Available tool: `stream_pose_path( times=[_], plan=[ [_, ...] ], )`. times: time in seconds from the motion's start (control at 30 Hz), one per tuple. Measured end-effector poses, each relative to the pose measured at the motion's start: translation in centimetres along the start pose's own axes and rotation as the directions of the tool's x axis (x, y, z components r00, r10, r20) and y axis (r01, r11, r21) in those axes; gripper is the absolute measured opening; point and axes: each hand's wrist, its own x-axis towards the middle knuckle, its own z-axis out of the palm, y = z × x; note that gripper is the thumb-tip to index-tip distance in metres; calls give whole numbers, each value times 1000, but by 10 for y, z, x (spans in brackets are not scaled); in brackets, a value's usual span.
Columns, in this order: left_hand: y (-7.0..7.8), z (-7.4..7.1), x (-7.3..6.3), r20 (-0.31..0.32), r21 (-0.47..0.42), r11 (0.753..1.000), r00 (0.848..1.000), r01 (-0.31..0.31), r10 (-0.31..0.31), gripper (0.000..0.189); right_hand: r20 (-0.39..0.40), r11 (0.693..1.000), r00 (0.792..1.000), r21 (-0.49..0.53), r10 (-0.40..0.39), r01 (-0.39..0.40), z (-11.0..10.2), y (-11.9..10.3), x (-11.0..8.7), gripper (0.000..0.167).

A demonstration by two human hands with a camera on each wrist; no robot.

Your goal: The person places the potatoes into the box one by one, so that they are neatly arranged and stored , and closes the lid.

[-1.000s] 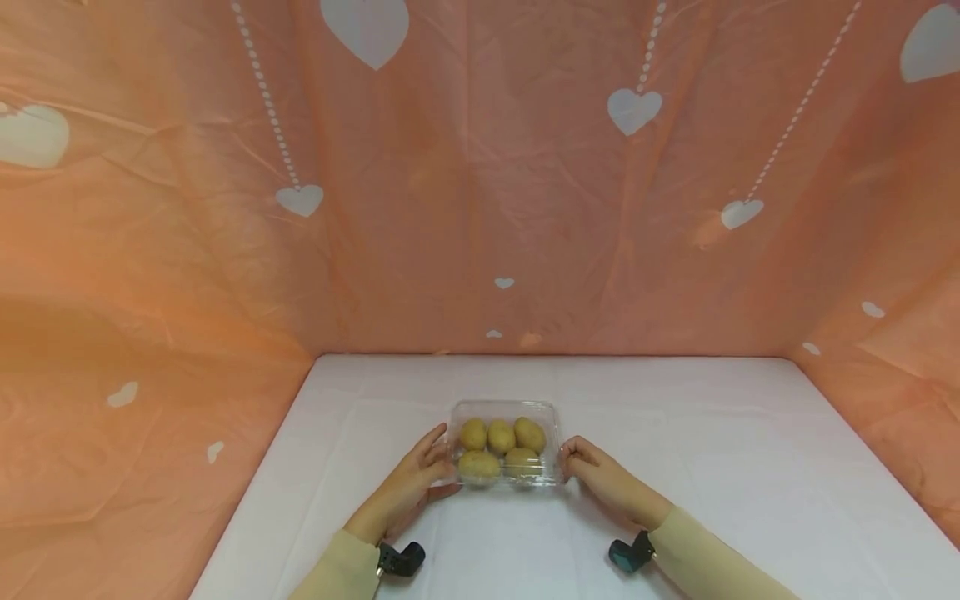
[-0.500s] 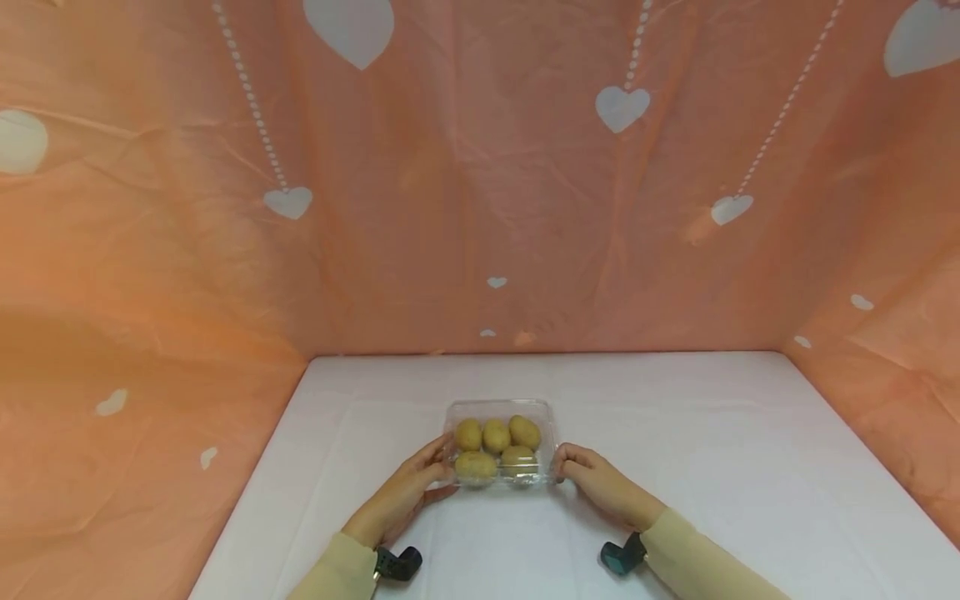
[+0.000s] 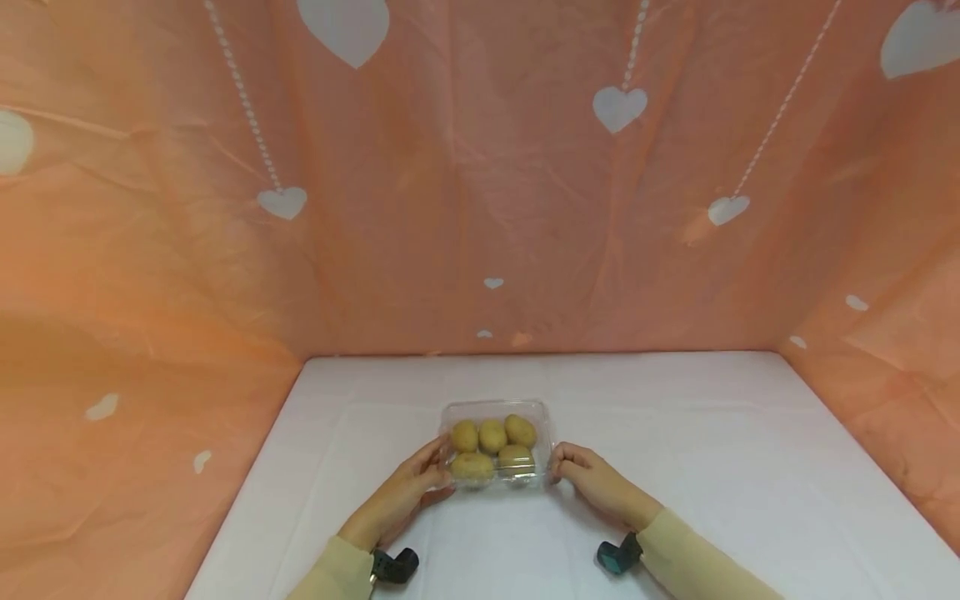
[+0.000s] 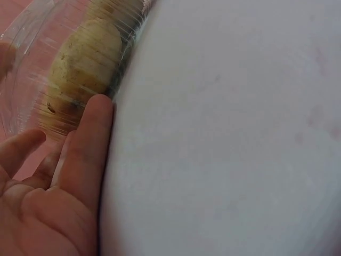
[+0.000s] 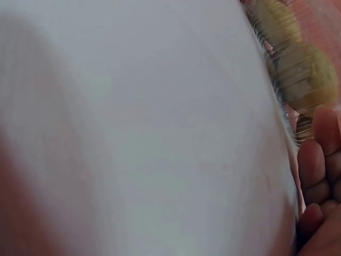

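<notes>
A clear plastic box [image 3: 495, 408] with several potatoes [image 3: 492, 436] inside rests on the white table in front of me. My left hand [image 3: 401, 496] holds its left side, index finger along the wall and thumb at the near corner. In the left wrist view, a lower finger [image 4: 88, 138] lies along the tabletop with its tip at the ribbed plastic side. My right hand [image 3: 600, 479] holds the near right corner with curled fingers. Its fingertips [image 5: 311, 160] show beside the box wall in the right wrist view. Potatoes show through the plastic in both wrist views.
A white cloth covers the table [image 3: 675, 417]. Orange fabric [image 3: 525, 208] with white hearts hangs behind it and at both sides. A dark wrist camera [image 3: 395, 567] sits on my left wrist and another dark camera [image 3: 619, 554] on my right.
My left index finger, raised beside the box earlier, has come in against its side. The head view has shifted slightly, and the box stays in the same place between my hands.
</notes>
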Motion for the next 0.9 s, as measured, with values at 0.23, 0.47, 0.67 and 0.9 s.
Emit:
stream_pose_path(
  times=[0.23,0.47,0.67,0.9],
  plan=[
    [-1,2,1,-1,10,1000,1000,-2,2,76,-13,1000,1000,-28,9,-10,-2,-2,-2,18],
    [0,4,0,-13,7,1000,1000,-8,8,74,-13,1000,1000,-21,2,-2,-1,0,-3,18],
    [0,3,0,-7,3,1000,1000,-7,7,74,-8,1000,1000,-6,-1,0,-1,1,-2,19],
    [0,0,-2,-7,10,1000,1000,5,-5,74,-3,1000,1000,-6,-16,16,1,2,0,18]
  ],
)
